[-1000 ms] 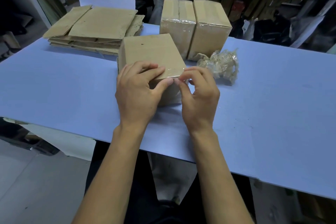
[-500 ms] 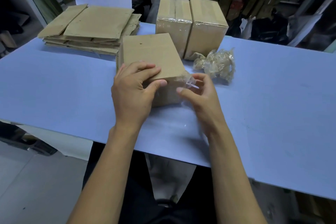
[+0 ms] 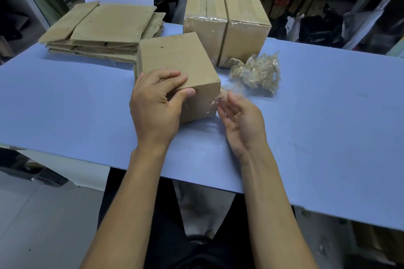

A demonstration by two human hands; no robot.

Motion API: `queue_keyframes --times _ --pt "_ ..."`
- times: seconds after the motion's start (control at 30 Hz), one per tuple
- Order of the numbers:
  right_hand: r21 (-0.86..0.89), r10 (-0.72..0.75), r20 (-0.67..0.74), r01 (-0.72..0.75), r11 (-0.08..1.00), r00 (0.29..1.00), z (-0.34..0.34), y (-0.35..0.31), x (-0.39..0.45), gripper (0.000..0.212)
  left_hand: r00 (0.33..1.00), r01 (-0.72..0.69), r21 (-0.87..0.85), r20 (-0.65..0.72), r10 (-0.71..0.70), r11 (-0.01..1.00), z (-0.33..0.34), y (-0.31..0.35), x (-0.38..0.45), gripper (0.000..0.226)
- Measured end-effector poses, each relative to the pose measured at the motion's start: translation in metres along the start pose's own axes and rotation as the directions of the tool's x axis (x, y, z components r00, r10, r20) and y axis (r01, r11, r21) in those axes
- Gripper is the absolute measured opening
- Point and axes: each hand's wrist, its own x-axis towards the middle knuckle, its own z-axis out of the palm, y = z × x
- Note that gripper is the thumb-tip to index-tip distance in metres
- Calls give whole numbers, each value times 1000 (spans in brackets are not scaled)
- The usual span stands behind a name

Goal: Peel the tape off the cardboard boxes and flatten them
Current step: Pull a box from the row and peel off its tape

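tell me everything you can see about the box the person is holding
The box is plain brown cardboard, closed, standing on the blue table in front of two taped boxes. A small dark mark shows on its top. The left hand grips its near top edge, thumb on the front face. Clear tape is coming off its lower right corner, at the right hand fingertips.

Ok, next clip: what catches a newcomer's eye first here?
The two hands at the centre: the left hand grips a box on the blue table, and the right hand pulls clear tape off its side. Just right lies a tape wad; behind stand two taped boxes, with flattened cardboard at far left.
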Motion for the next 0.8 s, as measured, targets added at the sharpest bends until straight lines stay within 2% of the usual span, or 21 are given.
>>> queue_keyframes --times 0.1,0.23,0.27,0.33,0.4,0.43,0.57,0.8 --pt "172 103 20 -105 980 994 -3 -8 0 34 999 -2 -5 -36 2 1000 -1 -2 1 30" --pt "258 114 78 -131 957 990 -5 -13 -4 40 997 8 -18 -75 -10 1000 -3 -2 0 28" --pt "206 87 81 -102 973 993 -6 -15 -5 42 996 7 -19 -88 -8 1000 -4 -2 0 27" --pt "-76 -6 70 11 997 998 -2 -14 -6 40 994 -4 -15 -112 2 1000 -5 -1 0 26" --pt "-334 -114 59 127 934 992 7 -8 -8 29 993 -11 -18 -120 9 1000 -6 -1 0 25" --pt "-380 -159 48 165 910 986 12 -3 -10 23 993 -16 -18 -117 14 1000 -6 -1 -1 25" --pt "-363 -210 23 204 909 977 16 4 -9 16 994 -35 -7 -104 34 999 -7 0 -3 24" --pt "-473 -266 48 257 843 963 9 1 -5 23 994 -22 -20 -103 20 1000 -9 0 -2 24"
